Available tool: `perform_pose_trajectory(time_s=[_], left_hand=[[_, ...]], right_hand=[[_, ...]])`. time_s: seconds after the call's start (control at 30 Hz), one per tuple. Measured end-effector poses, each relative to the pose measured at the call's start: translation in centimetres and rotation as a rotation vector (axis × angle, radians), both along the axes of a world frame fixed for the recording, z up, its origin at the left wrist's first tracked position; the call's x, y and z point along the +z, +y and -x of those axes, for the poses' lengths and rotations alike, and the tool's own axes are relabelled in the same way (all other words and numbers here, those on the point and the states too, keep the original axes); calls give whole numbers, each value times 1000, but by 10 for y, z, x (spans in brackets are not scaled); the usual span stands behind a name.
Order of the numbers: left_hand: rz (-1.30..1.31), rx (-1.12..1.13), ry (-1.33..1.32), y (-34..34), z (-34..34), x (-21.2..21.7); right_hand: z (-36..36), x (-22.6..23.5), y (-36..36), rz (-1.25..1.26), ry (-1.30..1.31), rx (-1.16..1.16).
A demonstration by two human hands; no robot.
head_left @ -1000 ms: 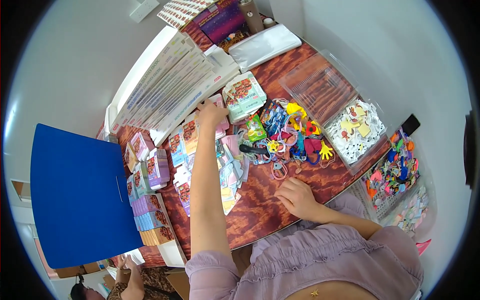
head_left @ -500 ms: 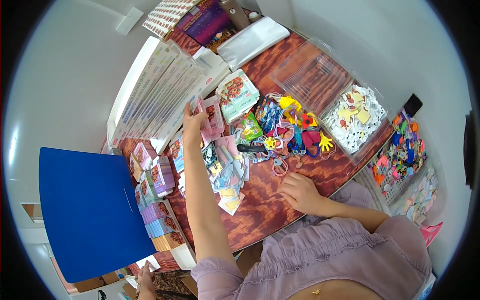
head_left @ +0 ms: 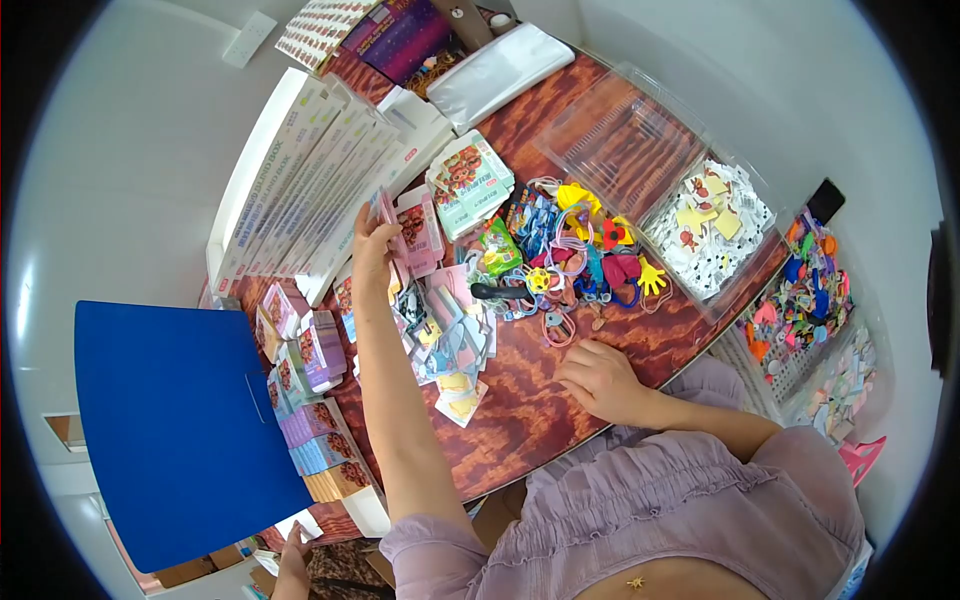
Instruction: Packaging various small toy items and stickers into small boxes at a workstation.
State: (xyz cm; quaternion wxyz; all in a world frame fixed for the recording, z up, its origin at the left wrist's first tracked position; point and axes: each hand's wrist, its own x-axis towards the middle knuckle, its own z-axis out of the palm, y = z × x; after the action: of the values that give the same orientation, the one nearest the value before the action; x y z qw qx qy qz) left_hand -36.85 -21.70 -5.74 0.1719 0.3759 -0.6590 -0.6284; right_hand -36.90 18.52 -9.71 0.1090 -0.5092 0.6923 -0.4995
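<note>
Pink carton (head_left: 400,256), flat; clamped between thumb and fingers of the left hand (head_left: 376,240); located toward the left of the tabletop (head_left: 530,400), near a row of white boxes (head_left: 330,185) and just beside another pink box (head_left: 424,232); right hand (head_left: 605,385), resting near the tabletop's front edge, fingers curled, whether closed on anything cannot be told; green cartons (head_left: 468,195), stacked, beyond; cards (head_left: 455,335), loose pile, nearer the person; trinkets (head_left: 600,268), mixed heap, centre; clear tray (head_left: 697,303), right, holding white and yellow pieces.
</note>
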Motion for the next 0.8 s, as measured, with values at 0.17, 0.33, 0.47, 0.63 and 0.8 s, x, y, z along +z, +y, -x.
perform_pose_trajectory(time_s=[0.17,0.33,0.47,0.63,0.8], left_hand=[[-46,15,52,-1,-4,2],[-83,45,196,3,-8,3],[-82,24,255,-6,-11,6],[-66,-2,348,7,-14,23],[-71,-13,441,32,-26,44]], right_hand=[[2,0,-1,-16,-2,7],[2,1,-2,-42,5,3],[-1,3,-2,-30,11,8],[-5,6,0,-85,74,24],[6,39,-33,85,81,-8]])
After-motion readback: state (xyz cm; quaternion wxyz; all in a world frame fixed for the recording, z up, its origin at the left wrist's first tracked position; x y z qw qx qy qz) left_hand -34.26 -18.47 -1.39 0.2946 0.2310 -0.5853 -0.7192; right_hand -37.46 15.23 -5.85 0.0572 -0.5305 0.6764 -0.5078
